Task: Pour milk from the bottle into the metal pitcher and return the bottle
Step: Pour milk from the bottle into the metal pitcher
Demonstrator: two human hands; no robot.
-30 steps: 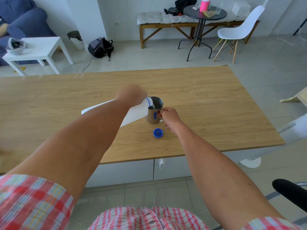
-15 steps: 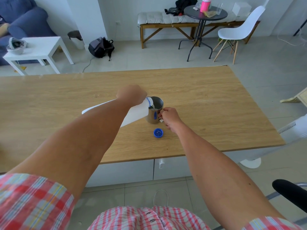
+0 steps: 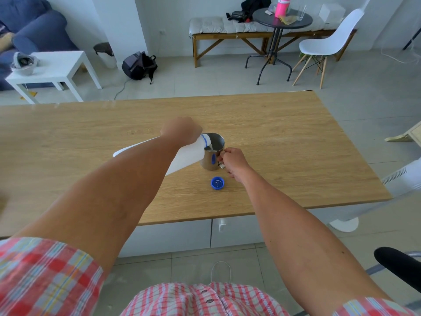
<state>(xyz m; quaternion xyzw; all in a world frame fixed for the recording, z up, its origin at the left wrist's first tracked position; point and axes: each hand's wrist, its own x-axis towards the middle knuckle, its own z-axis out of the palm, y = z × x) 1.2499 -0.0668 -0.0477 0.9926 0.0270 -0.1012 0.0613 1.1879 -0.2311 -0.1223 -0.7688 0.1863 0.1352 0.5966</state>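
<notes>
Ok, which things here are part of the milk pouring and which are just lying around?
Part of the job:
milk bottle, tilted, held by the left hand
metal pitcher, handle held by the right hand
blue cap on the wooden table

Just lying about:
backpack
pink bottle
white chair

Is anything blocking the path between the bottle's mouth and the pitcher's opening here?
Nothing visible. The left hand tips the bottle so its mouth sits over the metal pitcher rim, milk running in. The right hand holds the handle at the side, clear of the opening.
</notes>
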